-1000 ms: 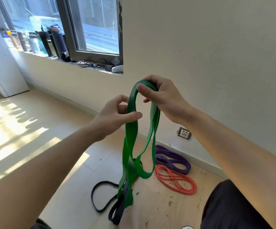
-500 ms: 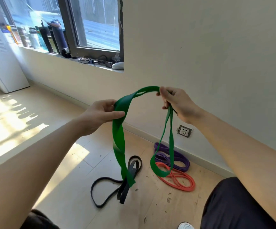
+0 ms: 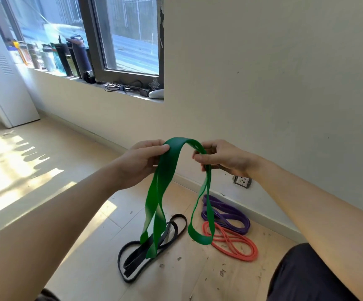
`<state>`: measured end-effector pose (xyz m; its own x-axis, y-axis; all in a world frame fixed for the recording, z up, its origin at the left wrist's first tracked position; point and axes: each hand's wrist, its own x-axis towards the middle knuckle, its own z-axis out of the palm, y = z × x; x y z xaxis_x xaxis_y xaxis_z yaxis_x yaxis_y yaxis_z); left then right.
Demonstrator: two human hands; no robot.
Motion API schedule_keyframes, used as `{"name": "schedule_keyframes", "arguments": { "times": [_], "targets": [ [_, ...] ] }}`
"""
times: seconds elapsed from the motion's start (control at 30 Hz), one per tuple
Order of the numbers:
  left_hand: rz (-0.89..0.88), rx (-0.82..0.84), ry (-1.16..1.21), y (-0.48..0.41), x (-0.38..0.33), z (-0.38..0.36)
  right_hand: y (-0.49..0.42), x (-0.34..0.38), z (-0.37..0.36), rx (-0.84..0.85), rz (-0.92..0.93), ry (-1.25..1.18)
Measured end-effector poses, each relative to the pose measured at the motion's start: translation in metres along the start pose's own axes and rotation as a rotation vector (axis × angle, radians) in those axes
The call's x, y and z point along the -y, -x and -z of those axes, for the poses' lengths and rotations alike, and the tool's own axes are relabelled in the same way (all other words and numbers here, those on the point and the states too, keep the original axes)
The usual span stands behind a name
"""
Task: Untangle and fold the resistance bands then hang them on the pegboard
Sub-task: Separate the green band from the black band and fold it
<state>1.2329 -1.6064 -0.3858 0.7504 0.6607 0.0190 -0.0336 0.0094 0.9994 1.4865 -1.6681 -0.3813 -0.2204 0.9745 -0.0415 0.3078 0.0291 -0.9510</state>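
A wide green resistance band [image 3: 165, 177] arches in the air between my two hands and hangs down in two loops. My left hand [image 3: 140, 161] pinches its left side, from which a twisted double strand drops. My right hand [image 3: 221, 157] grips its right side, from which a narrower loop hangs. On the floor below lie a black band [image 3: 132, 255], a purple band [image 3: 228, 216] and an orange-red band [image 3: 241, 246], each loosely coiled. No pegboard is in view.
A cream wall [image 3: 263, 83] with a floor-level socket [image 3: 242, 181] stands straight ahead. A window sill [image 3: 119, 88] holds several bottles and cables at the upper left. A white cabinet [image 3: 2, 83] stands at the far left. My dark-clothed knee [image 3: 306, 274] is at the lower right.
My hands have moved closer together and lower, shortening the green arch between them. The two hanging loops now drop nearer to each other.
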Motion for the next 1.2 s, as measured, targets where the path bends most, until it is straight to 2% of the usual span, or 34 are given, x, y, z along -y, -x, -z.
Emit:
{"name": "schedule_keyframes", "arguments": {
  "times": [0.2,0.3,0.4,0.47,0.5,0.57,0.67,0.77,0.9,1.13,1.2],
  "targets": [
    [0.002,0.012,0.003,0.001,0.002,0.000,0.000,0.026,-0.021,-0.065,0.158,-0.018],
    [0.021,0.013,-0.144,0.001,0.009,0.003,0.004,0.033,-0.025,-0.101,0.176,-0.022],
    [0.002,-0.169,-0.368,-0.003,0.019,-0.010,0.004,0.036,-0.036,-0.176,0.172,0.049],
    [-0.039,-0.325,-0.360,-0.003,0.020,-0.019,0.004,0.037,-0.037,-0.223,0.173,0.065],
    [-0.045,-0.351,-0.310,-0.003,0.020,-0.020,0.005,0.038,-0.036,-0.242,0.173,0.064],
    [-0.018,-0.300,-0.235,-0.001,0.019,-0.022,0.007,0.039,-0.033,-0.282,0.169,0.059],
    [0.016,-0.203,-0.309,0.003,0.021,-0.030,0.007,0.038,-0.031,-0.303,0.169,0.050],
    [-0.021,-0.274,-0.409,0.001,0.024,-0.038,0.008,0.037,-0.030,-0.307,0.165,0.062],
    [-0.034,-0.274,-0.280,0.000,0.018,-0.036,0.010,0.036,-0.020,-0.298,0.139,0.041],
    [-0.120,-0.342,-0.191,-0.002,0.006,-0.011,0.016,0.034,-0.006,-0.151,0.046,0.016],
    [-0.092,-0.278,-0.211,-0.003,0.009,-0.011,0.015,0.035,-0.008,-0.123,0.050,-0.072]
  ]
}}
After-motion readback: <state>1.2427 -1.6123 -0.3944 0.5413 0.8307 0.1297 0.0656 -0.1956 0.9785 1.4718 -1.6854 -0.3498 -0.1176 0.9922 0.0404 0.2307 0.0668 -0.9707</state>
